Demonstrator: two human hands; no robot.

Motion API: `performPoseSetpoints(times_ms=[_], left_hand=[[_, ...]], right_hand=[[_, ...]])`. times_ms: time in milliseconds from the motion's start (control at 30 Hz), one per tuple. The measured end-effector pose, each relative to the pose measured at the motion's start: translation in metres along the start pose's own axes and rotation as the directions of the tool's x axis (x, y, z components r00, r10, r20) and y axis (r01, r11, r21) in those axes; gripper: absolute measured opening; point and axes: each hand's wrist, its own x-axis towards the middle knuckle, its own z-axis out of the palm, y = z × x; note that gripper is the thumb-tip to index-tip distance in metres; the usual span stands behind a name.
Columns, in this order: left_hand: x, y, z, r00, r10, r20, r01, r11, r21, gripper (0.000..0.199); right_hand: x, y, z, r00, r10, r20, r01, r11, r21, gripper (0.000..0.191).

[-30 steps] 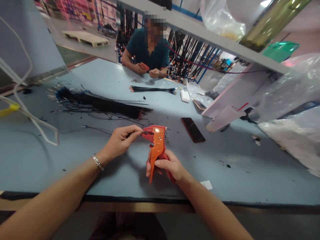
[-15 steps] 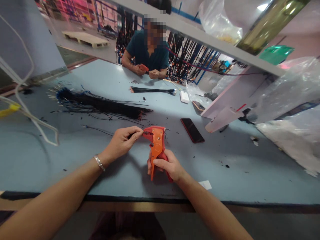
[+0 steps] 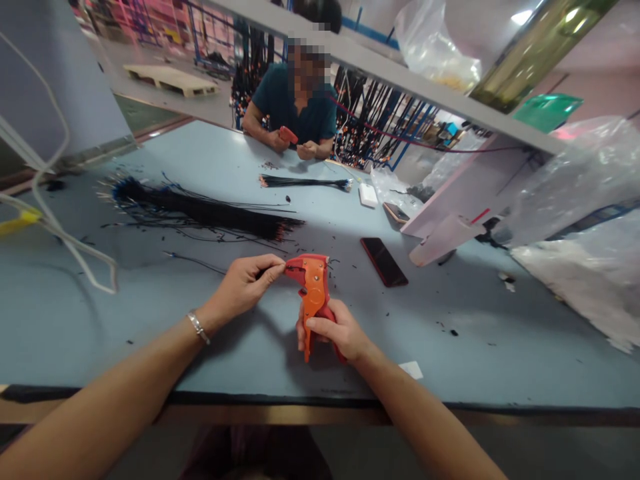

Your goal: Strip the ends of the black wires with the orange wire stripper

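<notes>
My right hand [image 3: 333,328] is wrapped round the handles of an orange and red wire stripper [image 3: 315,287], held upright with its jaws pointing left. Pinched in my left hand [image 3: 253,283] is a thin black wire [image 3: 203,265]; its tail trails out to the left over the table. The fingertips of my left hand are right at the tool's jaws, where the wire's end is too small to make out. Beyond my hands lies a large bundle of black wires [image 3: 200,208] with coppery ends at the right and blue and white ends at the left.
Across the table [image 3: 475,373], a co-worker [image 3: 295,107] holds a red tool. A smaller wire bundle [image 3: 305,182], a white box [image 3: 368,195] and a dark phone [image 3: 384,261] lie towards the right. Plastic bags [image 3: 590,180] stand far right; white cables [image 3: 75,247] hang left.
The stripper's handle and jaws have shifted very slightly, the jaws appearing closer together. My hands stay in nearly the same place.
</notes>
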Motion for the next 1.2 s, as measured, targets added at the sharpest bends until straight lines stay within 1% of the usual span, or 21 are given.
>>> performPoseSetpoints(times_ms=[100,333,467,567,667,767,900,1100,1200], left_hand=[[0.0003,0.0007,0.0001,1.0,-0.01,0.008,0.01,1.0,-0.018,0.033],[0.0004,0.0041,-0.0003,1.0,-0.019,0.019,0.02,0.999,-0.029,0.032],[-0.0001,0.0057,-0.0008,0.999,-0.027,0.018,0.028,0.999,-0.037,0.031],[0.0,0.0048,-0.0006,0.998,-0.054,-0.008,0.054,0.998,-0.026,0.03],[0.0006,0.0024,0.0003,0.995,-0.081,-0.059,0.079,0.996,-0.031,0.028],[0.0011,0.001,0.0012,0.993,-0.079,-0.091,0.075,0.996,-0.047,0.026],[0.0008,0.0016,0.0012,0.991,-0.078,-0.108,0.073,0.996,-0.049,0.025],[-0.0001,0.004,-0.0001,0.992,-0.083,-0.091,0.079,0.996,-0.048,0.026],[-0.0006,0.0067,-0.0005,0.992,-0.092,-0.086,0.089,0.995,-0.043,0.027]], right_hand=[[-0.0002,0.0007,0.0008,1.0,0.014,-0.015,-0.014,1.0,0.005,0.032],[0.0002,0.0018,0.0031,0.999,0.002,-0.044,-0.003,1.0,-0.017,0.035],[0.0005,0.0021,0.0033,0.998,0.016,-0.053,-0.016,1.0,0.011,0.036],[0.0005,0.0015,0.0024,0.996,0.043,-0.075,-0.038,0.997,0.062,0.036],[0.0005,0.0002,0.0012,0.994,0.064,-0.094,-0.054,0.994,0.097,0.035],[0.0004,-0.0009,0.0005,0.993,0.075,-0.087,-0.066,0.992,0.104,0.035],[0.0004,-0.0014,0.0005,0.996,0.064,-0.066,-0.058,0.994,0.088,0.034],[0.0005,-0.001,0.0,0.999,0.043,-0.022,-0.042,0.999,0.034,0.032],[0.001,0.0,-0.0004,0.999,0.025,-0.023,-0.024,0.999,0.025,0.033]])
